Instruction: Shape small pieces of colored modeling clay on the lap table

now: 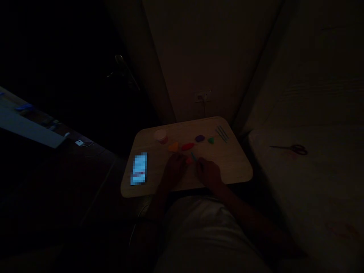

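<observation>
The light is very dim. My right hand [209,172] is closed around a thin blue clay tool [193,156], whose tip points up and to the left. Beside it, my left hand [174,168] has its fingers curled at a small pinkish-red lump of clay [189,160], close to the tool. Just beyond both hands lie a red oval piece of clay [187,146] and an orange, heart-like piece [173,146]. Farther back are a purple lump [200,138] and a green lump [211,140]. Fine finger detail is lost in the dark.
On the small wooden table [233,167] stand a pinkish tub [161,136] at back left and a lit phone [139,169] at left. Several thin sticks [222,134] lie at back right. Scissors [295,149] rest on a pale surface to the right. A wall socket [203,96] is behind.
</observation>
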A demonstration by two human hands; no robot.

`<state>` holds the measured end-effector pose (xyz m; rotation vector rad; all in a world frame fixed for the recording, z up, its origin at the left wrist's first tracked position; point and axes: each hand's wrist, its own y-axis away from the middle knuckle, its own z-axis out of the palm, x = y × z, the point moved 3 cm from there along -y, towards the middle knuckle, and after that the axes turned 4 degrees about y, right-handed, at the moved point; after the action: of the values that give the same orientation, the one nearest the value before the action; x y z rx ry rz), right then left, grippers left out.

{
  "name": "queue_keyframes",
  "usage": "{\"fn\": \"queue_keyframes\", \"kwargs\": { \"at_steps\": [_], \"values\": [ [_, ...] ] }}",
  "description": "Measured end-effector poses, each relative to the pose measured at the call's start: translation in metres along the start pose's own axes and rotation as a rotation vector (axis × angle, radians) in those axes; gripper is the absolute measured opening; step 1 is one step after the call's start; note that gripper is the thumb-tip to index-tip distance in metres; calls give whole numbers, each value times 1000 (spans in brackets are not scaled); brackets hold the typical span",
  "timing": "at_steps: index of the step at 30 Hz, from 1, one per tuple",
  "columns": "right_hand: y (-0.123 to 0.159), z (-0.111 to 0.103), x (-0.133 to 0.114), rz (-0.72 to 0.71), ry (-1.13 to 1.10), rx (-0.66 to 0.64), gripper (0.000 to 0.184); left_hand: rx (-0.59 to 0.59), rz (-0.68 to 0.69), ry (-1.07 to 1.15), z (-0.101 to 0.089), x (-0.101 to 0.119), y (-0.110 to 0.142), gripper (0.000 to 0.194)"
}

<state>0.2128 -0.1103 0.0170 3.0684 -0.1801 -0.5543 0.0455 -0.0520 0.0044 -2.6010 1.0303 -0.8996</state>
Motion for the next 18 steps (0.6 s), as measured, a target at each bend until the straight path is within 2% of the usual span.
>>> {"fn": "queue_keyframes", "kwargs": {
  "at_steps": [8, 14, 18],
  "values": [
    [0, 2, 1, -10, -8, 15, 35, 52, -1, 4, -4, 1, 4, 38],
    [0, 1, 1, -8, -63, 13, 35, 49, -22, 22, -7, 2, 5, 20],
    [2, 0, 0, -19, -70, 24, 35, 70, 34, 31, -6, 3, 6, 21]
  ]
}}
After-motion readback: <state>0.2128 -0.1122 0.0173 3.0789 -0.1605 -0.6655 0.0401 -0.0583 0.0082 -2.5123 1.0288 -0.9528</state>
